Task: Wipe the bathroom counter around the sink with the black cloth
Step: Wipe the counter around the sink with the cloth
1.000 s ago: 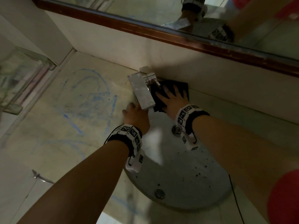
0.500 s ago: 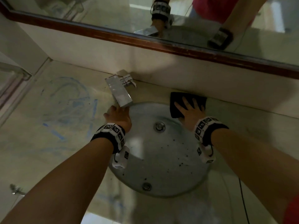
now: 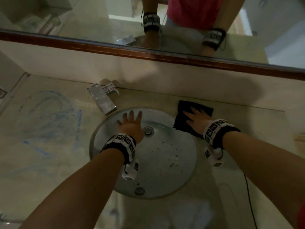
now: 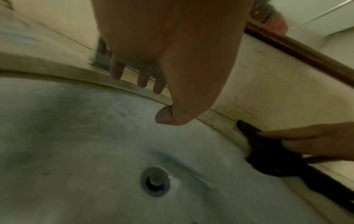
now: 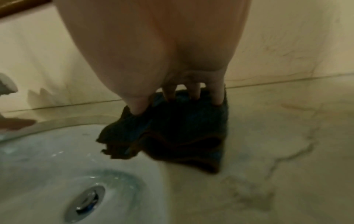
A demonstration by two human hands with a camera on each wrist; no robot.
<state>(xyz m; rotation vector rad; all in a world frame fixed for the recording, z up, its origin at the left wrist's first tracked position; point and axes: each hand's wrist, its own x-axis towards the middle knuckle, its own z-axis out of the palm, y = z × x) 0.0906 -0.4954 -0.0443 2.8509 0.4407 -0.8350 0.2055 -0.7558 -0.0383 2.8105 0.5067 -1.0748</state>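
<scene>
Right hand lies flat on the black cloth, fingers straight and spread, pressing it onto the counter at about 1 o'clock from the sink, close to the back wall. Right wrist view: the fingertips rest apart on the far part of the black cloth; nothing is curled round it. The near-left corner of the cloth hangs over the sink rim, the rest lies rumpled on the marbled counter. Left hand is over the far side of the basin, at about 11 o'clock from the drain, palm down, fingers straight and fanned apart, holding nothing; whether it touches the porcelain I cannot tell. Left wrist view: the left hand with fingers extended toward the sink rim, thumb tip pointing down; the drain sits below, and the black cloth shows at 3 o'clock under fingers of the right hand. Chrome faucet stands at 11 o'clock of the basin, spout over the rim. Blue smears mark the counter at 9 o'clock. Dark specks dot the basin's near-right slope. Mirror with a wooden lower frame runs along 12 o'clock, reflecting both wrists.
</scene>
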